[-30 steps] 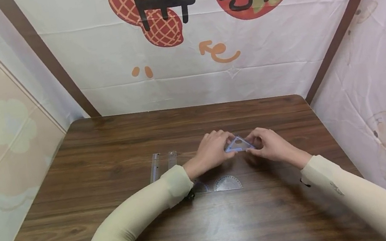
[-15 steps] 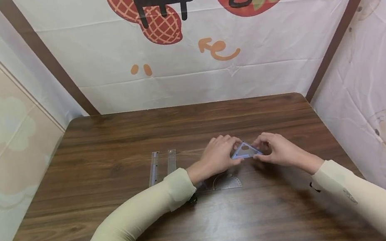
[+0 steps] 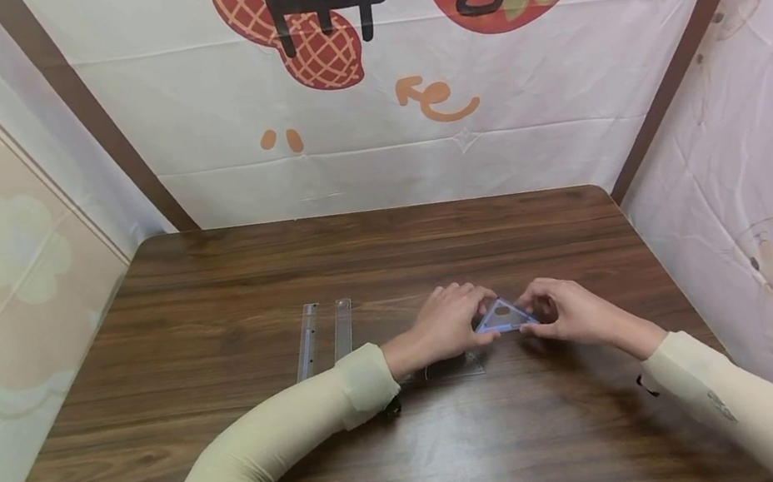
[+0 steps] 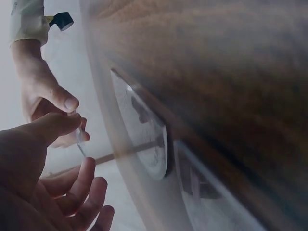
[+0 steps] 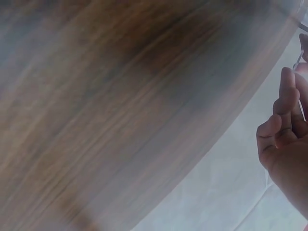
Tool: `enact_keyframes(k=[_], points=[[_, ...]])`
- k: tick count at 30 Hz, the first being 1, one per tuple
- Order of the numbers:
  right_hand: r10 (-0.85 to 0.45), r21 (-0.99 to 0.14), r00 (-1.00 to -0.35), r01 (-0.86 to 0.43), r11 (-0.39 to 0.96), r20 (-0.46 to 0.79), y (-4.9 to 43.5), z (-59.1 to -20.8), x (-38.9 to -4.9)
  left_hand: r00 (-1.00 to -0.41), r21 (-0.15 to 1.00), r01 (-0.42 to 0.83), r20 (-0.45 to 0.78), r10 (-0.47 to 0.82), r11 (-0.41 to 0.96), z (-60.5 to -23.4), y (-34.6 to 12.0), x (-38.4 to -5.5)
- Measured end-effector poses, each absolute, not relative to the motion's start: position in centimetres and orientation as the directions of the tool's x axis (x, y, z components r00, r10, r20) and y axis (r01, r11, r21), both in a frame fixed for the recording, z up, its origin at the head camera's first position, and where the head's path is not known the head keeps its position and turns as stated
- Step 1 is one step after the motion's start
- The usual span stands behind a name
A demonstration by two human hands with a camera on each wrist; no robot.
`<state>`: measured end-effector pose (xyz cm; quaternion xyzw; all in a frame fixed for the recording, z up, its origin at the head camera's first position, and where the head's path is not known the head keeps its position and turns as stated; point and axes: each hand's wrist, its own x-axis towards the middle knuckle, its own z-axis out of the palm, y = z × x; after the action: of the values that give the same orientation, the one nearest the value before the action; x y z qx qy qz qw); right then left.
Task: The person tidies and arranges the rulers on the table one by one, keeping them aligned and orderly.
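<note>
A clear triangular set square (image 3: 505, 324) with blue edges is held up above the table, its point away from the person. My left hand (image 3: 451, 321) pinches its left corner between thumb and fingers. On the opposite corner, my right hand (image 3: 571, 311) pinches it the same way. In the left wrist view the set square (image 4: 80, 139) appears nearly edge-on between both hands. A clear protractor (image 3: 473, 364) lies on the table below, mostly covered by the left hand. The right wrist view catches the right hand (image 5: 288, 115) at its edge, with a sliver of the set square beside the fingertips.
Two clear straight rulers lie side by side left of the hands: one with a blue stripe (image 3: 307, 342) and a plainer ruler (image 3: 343, 328). The left forearm crosses over their near ends. The brown wooden table (image 3: 388, 249) ends at a printed cloth wall (image 3: 375, 171).
Both hands have moved together toward the person and slightly right, carrying the set square with them. The left hand now covers more of the protractor. The rulers have stayed put.
</note>
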<state>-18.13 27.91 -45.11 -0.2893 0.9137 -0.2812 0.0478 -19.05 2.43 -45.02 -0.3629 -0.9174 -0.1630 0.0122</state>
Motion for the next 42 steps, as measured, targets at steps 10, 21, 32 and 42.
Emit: enact_keyframes(k=[10,21,32,42], points=[[-0.579,-0.566,-0.813,-0.506,0.651,0.061,28.9,-45.8,-17.3,-0.718,0.274,0.688,0.127,0.684,0.672,-45.6,3.1,-18.1],[-0.615,-0.582,-0.788,-0.515,0.63,0.032,29.5,-46.4,-16.8,-0.709,0.235,0.692,0.044,0.704,0.682,-45.5,3.6,-17.3],[-0.665,-0.592,-0.747,-0.538,0.6,0.006,29.5,-46.7,-16.7,-0.684,0.233,0.71,0.003,0.729,0.665,-45.9,4.1,-17.0],[-0.692,-0.576,-0.722,-0.57,0.586,0.012,29.4,-46.8,-16.6,-0.668,0.224,0.725,-0.003,0.744,0.652,-46.1,4.2,-16.7]])
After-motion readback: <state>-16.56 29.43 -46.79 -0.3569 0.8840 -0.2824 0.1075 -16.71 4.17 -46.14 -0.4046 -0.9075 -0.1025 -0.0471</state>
